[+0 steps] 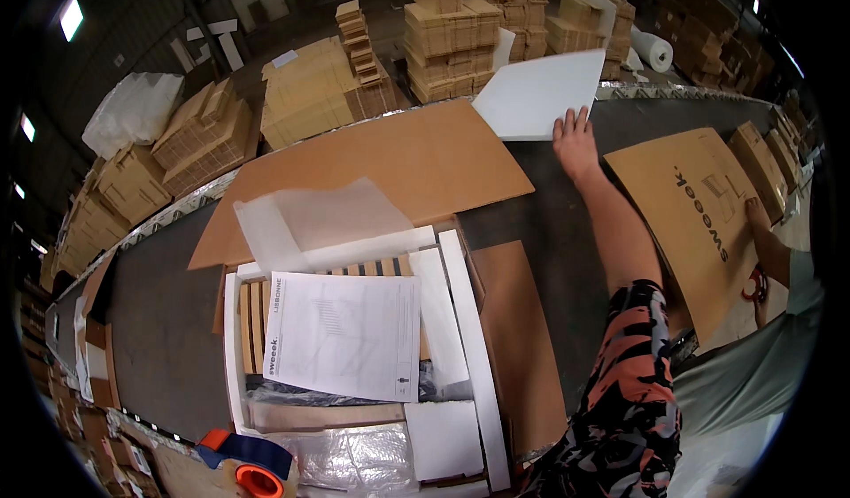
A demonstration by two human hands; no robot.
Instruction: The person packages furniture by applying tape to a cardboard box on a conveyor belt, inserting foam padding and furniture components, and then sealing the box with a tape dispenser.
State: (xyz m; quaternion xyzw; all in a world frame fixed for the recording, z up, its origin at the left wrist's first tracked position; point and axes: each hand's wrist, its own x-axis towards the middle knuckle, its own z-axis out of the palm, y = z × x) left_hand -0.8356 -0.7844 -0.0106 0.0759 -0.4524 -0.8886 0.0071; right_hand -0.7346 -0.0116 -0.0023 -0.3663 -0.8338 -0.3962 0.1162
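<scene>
My right hand reaches far out over the conveyor, its fingers on the near right edge of a white foam sheet; the thumb's grip is partly hidden. Nearer to me lies an open carton with white foam strips along its sides. Inside are wooden slats, a plastic-wrapped packet and a white foam block. A printed instruction sheet rests on top. Thin translucent foam wrap drapes over the far side, against a raised cardboard flap. My left hand is out of view.
A blue and orange tape dispenser is at the lower left. On the right, a co-worker's hand touches another carton. Stacks of flat cardboard stand beyond the dark conveyor belt. A white roll lies behind.
</scene>
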